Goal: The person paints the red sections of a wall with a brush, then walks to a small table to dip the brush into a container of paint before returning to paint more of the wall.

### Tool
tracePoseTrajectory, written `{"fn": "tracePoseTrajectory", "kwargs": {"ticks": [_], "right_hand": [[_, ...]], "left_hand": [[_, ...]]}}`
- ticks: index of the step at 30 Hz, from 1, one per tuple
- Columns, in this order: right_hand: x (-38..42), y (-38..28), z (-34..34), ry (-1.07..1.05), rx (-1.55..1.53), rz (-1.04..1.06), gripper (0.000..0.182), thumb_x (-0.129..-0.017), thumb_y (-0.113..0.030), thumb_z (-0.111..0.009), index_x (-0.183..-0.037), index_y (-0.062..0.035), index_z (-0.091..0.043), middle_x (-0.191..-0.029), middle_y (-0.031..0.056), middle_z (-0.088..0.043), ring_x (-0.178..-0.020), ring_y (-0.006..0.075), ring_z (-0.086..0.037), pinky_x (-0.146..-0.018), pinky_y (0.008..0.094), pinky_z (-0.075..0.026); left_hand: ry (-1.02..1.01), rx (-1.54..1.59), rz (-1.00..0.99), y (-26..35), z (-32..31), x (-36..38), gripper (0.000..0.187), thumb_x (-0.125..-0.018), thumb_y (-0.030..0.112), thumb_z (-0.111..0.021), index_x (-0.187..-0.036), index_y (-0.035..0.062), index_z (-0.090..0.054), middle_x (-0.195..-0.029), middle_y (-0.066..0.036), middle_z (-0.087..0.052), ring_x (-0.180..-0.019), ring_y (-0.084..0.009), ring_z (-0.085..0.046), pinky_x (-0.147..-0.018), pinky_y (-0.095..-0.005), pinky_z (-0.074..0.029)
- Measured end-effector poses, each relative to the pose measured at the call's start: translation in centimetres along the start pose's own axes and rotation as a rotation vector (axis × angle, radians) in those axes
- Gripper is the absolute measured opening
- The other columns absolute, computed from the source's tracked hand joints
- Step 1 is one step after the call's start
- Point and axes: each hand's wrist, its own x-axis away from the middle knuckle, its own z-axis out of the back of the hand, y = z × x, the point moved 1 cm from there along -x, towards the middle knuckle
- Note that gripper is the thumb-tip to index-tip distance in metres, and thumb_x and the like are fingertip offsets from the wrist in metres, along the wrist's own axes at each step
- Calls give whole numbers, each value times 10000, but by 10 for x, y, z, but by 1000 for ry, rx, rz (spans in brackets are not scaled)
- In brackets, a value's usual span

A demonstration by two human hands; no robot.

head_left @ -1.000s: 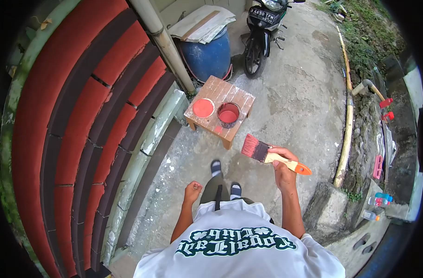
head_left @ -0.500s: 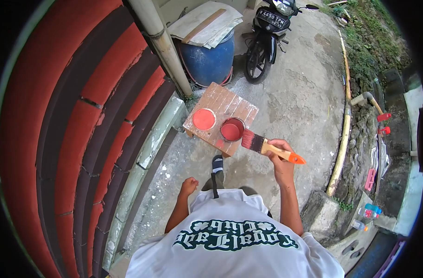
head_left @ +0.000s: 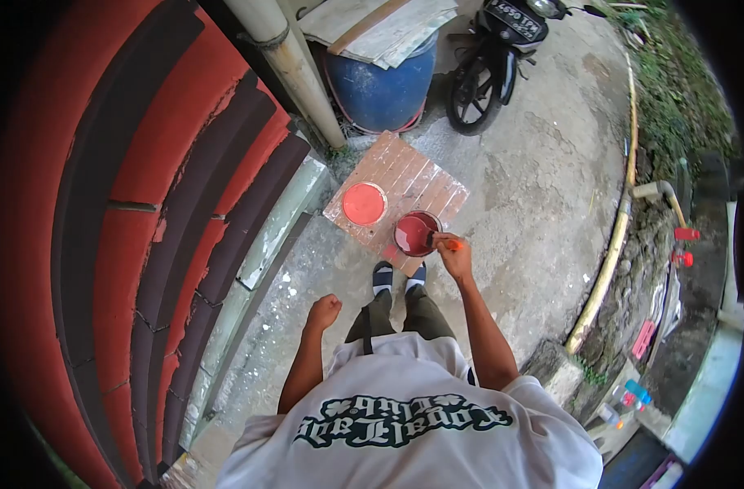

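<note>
My right hand (head_left: pixel 453 257) is closed around the handle of a paintbrush (head_left: pixel 453 244), whose orange end shows at the fingers. The brush's bristles are down at the right side of an open paint can (head_left: pixel 397 223) holding red paint, and are hidden there. A round, red-coated lid (head_left: pixel 364 204) lies left of the can. Both rest on a low wooden table (head_left: pixel 425 181) with paint smears. My left hand (head_left: pixel 325 311) hangs in a fist, away from the table, with nothing visible in it.
Red and dark brown ledges (head_left: pixel 140 269) rise on my left. Beyond the table stand a blue barrel (head_left: pixel 380 85) topped with boards and a parked motorcycle (head_left: pixel 490 69). A pipe (head_left: pixel 604 285) runs along the right, near bottles (head_left: pixel 635 395).
My right hand has moved left and tilted the brush from beside the can's rim down into the can. The view has shifted, and both feet now show.
</note>
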Motion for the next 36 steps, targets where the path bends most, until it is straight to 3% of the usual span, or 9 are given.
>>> {"fn": "tracePoseTrajectory", "kwargs": {"ticks": [5,9,10,18,22,25,28,31,36], "right_hand": [[-50,69,-54,-20,138,78,200,-929,-153,-722,-1049,-6,-787,-1071,170,-800,-1038,264,-771,-936,350,-572],[-80,105,-80,-69,254,-129,196,-938,-198,-737,-1051,-51,-801,-1064,180,-794,-1031,323,-771,-906,381,-579],[-86,118,-86,-45,191,18,190,-944,-194,-729,-1055,-61,-804,-1065,177,-795,-1021,321,-774,-901,386,-581],[-114,157,-109,-108,435,-64,144,-920,-212,-737,-1028,-156,-814,-1071,132,-793,-1042,369,-751,-913,427,-587],[-115,164,-114,-94,407,-21,139,-908,-205,-742,-1020,-164,-815,-1027,140,-791,-1000,387,-751,-889,441,-587],[-115,167,-115,-99,469,1,177,-887,-136,-735,-1042,-194,-795,-964,205,-760,-954,439,-732,-821,501,-589],[-114,173,-117,-78,412,57,211,-872,-114,-720,-1049,-203,-791,-976,208,-759,-953,443,-731,-827,507,-589],[-113,175,-117,-96,429,-27,258,-839,-86,-708,-1055,-201,-789,-999,206,-761,-972,442,-728,-841,504,-589],[-112,179,-116,-70,413,17,151,-885,-164,-757,-1024,-151,-814,-1005,178,-781,-1000,384,-756,-885,439,-586]], "left_hand": [[66,163,22,-11,-25,42,236,-1003,289,-669,-976,57,-700,-894,-124,-760,-876,-273,-742,-799,-394,-561],[57,196,162,-20,-44,76,163,-1050,190,-635,-992,43,-673,-901,-62,-736,-780,-151,-710,-712,-316,-578],[59,240,148,-26,-51,83,160,-1045,194,-640,-992,47,-675,-887,-62,-736,-760,-156,-712,-706,-322,-572],[91,391,211,-26,-86,120,153,-1052,180,-621,-993,45,-662,-856,-56,-717,-723,-145,-695,-694,-314,-559],[125,475,194,-12,-95,119,167,-1058,188,-613,-993,42,-659,-879,-58,-720,-754,-144,-696,-714,-311,-562],[128,509,203,0,-95,114,175,-1062,193,-609,-997,38,-661,-892,-60,-722,-778,-147,-700,-735,-313,-565],[48,450,242,5,-90,110,202,-1090,203,-575,-1035,31,-665,-963,-61,-719,-866,-153,-692,-795,-324,-592],[65,471,197,0,-90,107,198,-1091,195,-572,-1032,31,-665,-969,-59,-718,-861,-153,-690,-792,-323,-589],[100,457,176,-6,-87,107,185,-1068,198,-598,-1018,34,-666,-903,-62,-725,-783,-154,-702,-748,-321,-566]]}}
